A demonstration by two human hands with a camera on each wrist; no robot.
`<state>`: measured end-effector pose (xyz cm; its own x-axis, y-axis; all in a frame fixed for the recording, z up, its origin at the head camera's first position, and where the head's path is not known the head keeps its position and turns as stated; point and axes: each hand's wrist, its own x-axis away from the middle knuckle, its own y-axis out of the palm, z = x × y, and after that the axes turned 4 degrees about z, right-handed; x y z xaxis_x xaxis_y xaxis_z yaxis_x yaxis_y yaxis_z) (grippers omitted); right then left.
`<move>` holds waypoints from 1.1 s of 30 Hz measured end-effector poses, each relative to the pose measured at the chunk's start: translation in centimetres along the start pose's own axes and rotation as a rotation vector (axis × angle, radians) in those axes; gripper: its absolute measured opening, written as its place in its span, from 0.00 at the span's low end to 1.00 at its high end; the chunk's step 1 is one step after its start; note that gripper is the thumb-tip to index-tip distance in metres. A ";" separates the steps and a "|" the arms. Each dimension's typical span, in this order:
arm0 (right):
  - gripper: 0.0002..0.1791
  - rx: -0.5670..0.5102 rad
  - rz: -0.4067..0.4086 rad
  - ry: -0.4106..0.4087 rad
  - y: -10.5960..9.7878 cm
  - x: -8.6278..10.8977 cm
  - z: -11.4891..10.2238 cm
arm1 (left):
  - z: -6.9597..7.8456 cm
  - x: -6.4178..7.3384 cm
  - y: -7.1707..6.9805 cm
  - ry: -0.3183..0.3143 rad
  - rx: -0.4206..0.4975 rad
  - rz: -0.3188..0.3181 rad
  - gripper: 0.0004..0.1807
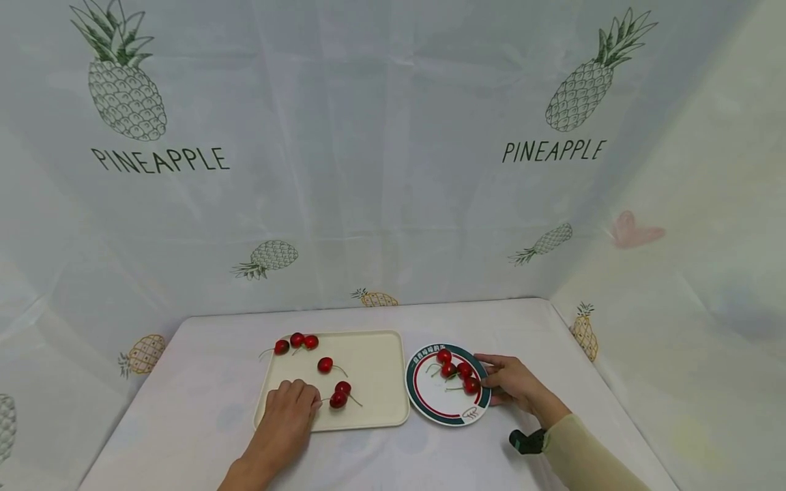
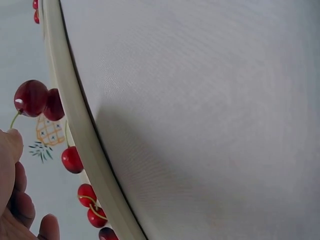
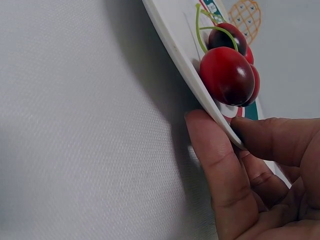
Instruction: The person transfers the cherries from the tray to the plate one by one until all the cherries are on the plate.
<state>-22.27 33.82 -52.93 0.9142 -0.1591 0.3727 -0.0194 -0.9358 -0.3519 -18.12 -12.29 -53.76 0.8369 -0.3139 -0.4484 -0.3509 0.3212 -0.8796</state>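
Cherries (image 1: 464, 370) on the lower-centre plate (image 1: 437, 401) could roll if the right hand (image 1: 518, 383), pinching its rim (image 3: 176, 55), tilts it; left hand (image 1: 288, 412) pinches a stem (image 2: 14, 120).

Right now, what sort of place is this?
Likely a small staged tabletop set: pineapple-print sheeting behind a white-covered table, with a cream tray and round plate, both bearing cherries.

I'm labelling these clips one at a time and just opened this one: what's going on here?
A person's left hand appears to pinch the stem of a cherry; whether it is off the tray is hard to tell. The right hand holds the plate by its right rim. Four cherries lie on the plate, and five others are in the tray.
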 end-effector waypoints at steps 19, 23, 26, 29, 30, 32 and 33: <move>0.33 0.002 -0.010 -0.010 0.0 0.1 -0.2 | 2.6 -3.5 0.3 0.063 0.043 0.067 0.08; 0.33 0.003 -0.009 -0.006 -0.1 0.2 -0.2 | 4.2 -5.3 0.6 0.099 0.030 0.044 0.08; 0.33 -0.004 -0.017 -0.006 -0.1 0.3 -0.3 | 5.6 -6.6 0.9 0.113 0.034 0.015 0.08; 0.33 -0.005 -0.024 -0.004 -0.1 0.3 -0.3 | 6.9 -7.8 1.7 0.113 0.050 -0.026 0.07; 0.33 -0.003 -0.023 -0.004 0.0 0.4 -0.4 | 7.3 -8.2 2.0 0.109 0.051 -0.039 0.07; 0.33 -0.002 -0.018 -0.002 0.0 0.3 -0.3 | 8.2 -9.0 2.6 0.099 0.054 -0.065 0.06; 0.33 0.001 -0.018 -0.003 0.0 0.3 -0.3 | 8.6 -9.3 2.9 0.092 0.056 -0.078 0.06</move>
<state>-22.11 33.68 -52.56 0.9156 -0.1417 0.3762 -0.0030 -0.9382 -0.3462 -23.33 -0.74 -50.78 0.8180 -0.4195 -0.3935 -0.2599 0.3408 -0.9035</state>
